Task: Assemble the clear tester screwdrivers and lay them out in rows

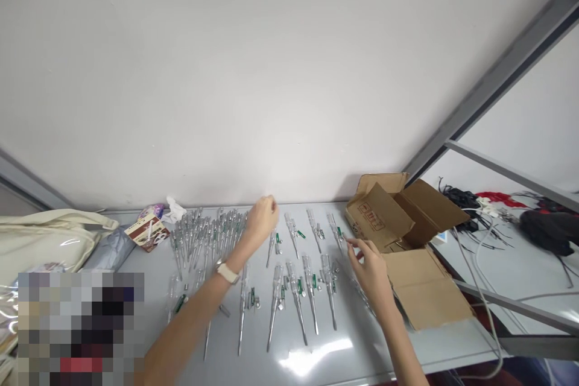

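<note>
My left hand is raised over the back of the table with its fingers curled closed; whatever they hold is hidden. Below it lies a clear-handled screwdriver with a small green piece beside it. At the right, my right hand has thumb and forefinger pinched together, close to another clear-handled screwdriver; anything between the fingertips is too small to name. More such screwdrivers lie spaced out in two rows, many with a green piece and small metal parts alongside.
A dense pile of clear screwdrivers lies at the back left. An opened cardboard box stands at the right, its flap over the table. A beige bag is at the left. A metal frame rises at the right, near loose cables.
</note>
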`<state>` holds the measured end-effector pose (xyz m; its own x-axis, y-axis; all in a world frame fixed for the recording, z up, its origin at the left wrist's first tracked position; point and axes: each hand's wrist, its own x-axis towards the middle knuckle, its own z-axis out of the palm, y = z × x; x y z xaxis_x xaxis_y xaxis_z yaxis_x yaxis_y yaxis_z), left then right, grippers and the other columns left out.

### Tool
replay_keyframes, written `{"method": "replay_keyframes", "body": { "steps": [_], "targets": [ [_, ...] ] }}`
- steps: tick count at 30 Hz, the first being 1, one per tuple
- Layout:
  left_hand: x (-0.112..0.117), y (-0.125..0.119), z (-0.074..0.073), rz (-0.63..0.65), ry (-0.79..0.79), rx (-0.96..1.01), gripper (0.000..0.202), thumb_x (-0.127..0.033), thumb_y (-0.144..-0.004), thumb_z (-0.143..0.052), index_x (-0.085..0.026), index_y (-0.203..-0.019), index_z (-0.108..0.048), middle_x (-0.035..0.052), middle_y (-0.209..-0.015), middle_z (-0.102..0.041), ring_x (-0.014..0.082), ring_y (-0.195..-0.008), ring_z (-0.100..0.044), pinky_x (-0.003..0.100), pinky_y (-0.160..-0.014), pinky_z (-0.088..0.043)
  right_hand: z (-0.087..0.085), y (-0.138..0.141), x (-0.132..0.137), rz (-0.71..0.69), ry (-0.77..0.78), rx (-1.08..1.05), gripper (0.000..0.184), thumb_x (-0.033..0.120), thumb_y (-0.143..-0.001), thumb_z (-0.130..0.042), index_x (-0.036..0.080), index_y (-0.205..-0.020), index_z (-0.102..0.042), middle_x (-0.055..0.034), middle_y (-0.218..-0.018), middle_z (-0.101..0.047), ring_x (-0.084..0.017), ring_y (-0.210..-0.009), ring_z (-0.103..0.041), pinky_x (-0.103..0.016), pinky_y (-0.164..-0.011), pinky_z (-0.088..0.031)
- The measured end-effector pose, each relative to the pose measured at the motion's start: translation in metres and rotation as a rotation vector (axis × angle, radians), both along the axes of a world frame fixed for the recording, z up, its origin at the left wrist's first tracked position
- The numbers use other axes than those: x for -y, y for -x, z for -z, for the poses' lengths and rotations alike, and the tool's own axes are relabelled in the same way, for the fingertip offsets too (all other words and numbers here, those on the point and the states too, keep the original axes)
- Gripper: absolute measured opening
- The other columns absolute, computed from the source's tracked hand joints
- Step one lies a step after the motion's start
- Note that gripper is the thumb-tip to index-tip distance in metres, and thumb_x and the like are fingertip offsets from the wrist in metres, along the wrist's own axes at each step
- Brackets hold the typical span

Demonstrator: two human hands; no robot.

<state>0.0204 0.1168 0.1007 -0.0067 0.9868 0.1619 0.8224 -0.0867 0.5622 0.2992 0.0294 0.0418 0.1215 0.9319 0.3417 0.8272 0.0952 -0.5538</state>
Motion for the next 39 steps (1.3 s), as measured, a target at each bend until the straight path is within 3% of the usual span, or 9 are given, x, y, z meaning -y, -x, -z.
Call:
{"method": "replay_keyframes", "body": {
  "steps": [5, 10, 15, 20, 25, 28, 31, 35, 39],
  "targets": [
    [0.02, 0.064, 0.023, -0.101, 0.025, -0.104, 0.006, -0.019, -0.088, -0.059, -0.016, -0.092, -0.06, 0.0091, -0.099, -0.063, 0.0216, -0.092, -0.063, 0.032, -0.081, -0.047, 0.022, -0.015, 0.049, 0.066, 0.012, 0.006, 0.044, 0.058, -0.088, -0.044, 0.021, -0.096, -0.066, -0.01, -0.086, -0.064, -0.025, -0.074, -0.063, -0.036, -0.068, -0.049],
    [0.024, 0.062, 0.043, -0.118, 0.066, -0.187, 0.011, -0.024, -0.089, -0.06, -0.018, -0.099, -0.061, 0.007, -0.105, -0.06, 0.019, -0.092, -0.064, 0.028, -0.077, -0.046, 0.059, -0.026, 0.077, 0.163, -0.055, 0.136, 0.062, 0.071, -0.084, -0.037, 0.018, -0.09, -0.067, -0.0149, -0.079, -0.066, -0.033, -0.076, -0.063, -0.048, -0.071, -0.049],
    [0.018, 0.052, 0.051, -0.133, 0.103, -0.283, 0.015, -0.024, -0.089, -0.058, -0.015, -0.1, -0.062, 0.0103, -0.105, -0.061, 0.0222, -0.09, -0.065, 0.03, -0.072, -0.046, 0.061, -0.03, 0.086, 0.143, 0.014, 0.01, 0.055, 0.07, -0.08, -0.043, 0.019, -0.077, -0.064, -0.0126, -0.07, -0.065, -0.029, -0.066, -0.063, -0.045, -0.068, -0.051],
    [0.017, 0.041, 0.047, -0.114, 0.078, -0.36, 0.013, -0.022, -0.089, -0.054, -0.013, -0.094, -0.063, 0.0119, -0.1, -0.064, 0.0231, -0.086, -0.066, 0.03, -0.069, -0.045, 0.041, -0.024, 0.097, 0.207, 0.124, -0.126, 0.045, 0.065, -0.077, -0.049, 0.022, -0.079, -0.059, -0.0124, -0.078, -0.07, -0.03, -0.075, -0.067, -0.044, -0.073, -0.053],
    [0.036, 0.033, 0.011, -0.046, -0.053, -0.377, 0.013, -0.024, -0.093, -0.05, -0.015, -0.098, -0.057, 0.0084, -0.093, -0.065, 0.0211, -0.085, -0.065, 0.029, -0.069, -0.045, 0.005, -0.004, 0.101, 0.254, 0.172, -0.383, 0.044, 0.062, -0.079, -0.056, 0.022, -0.096, -0.055, -0.0103, -0.09, -0.07, -0.028, -0.085, -0.069, -0.038, -0.075, -0.054],
    [0.058, 0.041, -0.015, 0.015, -0.154, -0.373, 0.011, -0.026, -0.096, -0.049, -0.018, -0.101, -0.053, 0.004, -0.087, -0.065, 0.0191, -0.085, -0.064, 0.027, -0.071, -0.045, -0.026, 0.014, 0.098, 0.078, 0.181, -0.583, 0.039, 0.058, -0.085, -0.056, 0.022, -0.1, -0.055, -0.0047, -0.081, -0.067, -0.021, -0.072, -0.066, -0.032, -0.07, -0.053],
    [0.082, 0.058, -0.027, 0.204, -0.455, -0.35, 0.012, -0.017, -0.096, -0.045, -0.019, -0.106, -0.052, 0.0023, -0.09, -0.064, 0.0167, -0.085, -0.064, 0.026, -0.072, -0.046, -0.059, 0.034, 0.094, -0.103, 0.219, -0.642, 0.033, 0.053, -0.089, -0.056, 0.023, -0.101, -0.059, -0.0017, -0.076, -0.063, -0.014, -0.059, -0.056, -0.026, -0.062, -0.048],
    [0.11, 0.08, -0.024, 0.279, -0.616, -0.433, 0.027, -0.01, -0.096, -0.043, -0.018, -0.121, -0.051, 0.0038, -0.093, -0.064, 0.0158, -0.083, -0.062, 0.026, -0.069, -0.046, -0.092, 0.06, 0.09, -0.263, 0.337, -0.642, 0.033, 0.052, -0.089, -0.057, 0.023, -0.104, -0.067, -0.0034, -0.082, -0.065, -0.013, -0.059, -0.05, -0.024, -0.056, -0.044],
    [0.128, 0.092, -0.019, 0.247, -0.654, -0.446, 0.029, -0.004, -0.092, -0.045, -0.019, -0.114, -0.057, 0.0034, -0.092, -0.064, 0.0139, -0.078, -0.06, 0.023, -0.064, -0.045, -0.106, 0.081, 0.083, -0.408, 0.356, -0.608, 0.032, 0.049, -0.09, -0.057, 0.025, -0.107, -0.07, -0.006, -0.092, -0.066, -0.018, -0.075, -0.058, -0.025, -0.06, -0.046]
  ]
}}
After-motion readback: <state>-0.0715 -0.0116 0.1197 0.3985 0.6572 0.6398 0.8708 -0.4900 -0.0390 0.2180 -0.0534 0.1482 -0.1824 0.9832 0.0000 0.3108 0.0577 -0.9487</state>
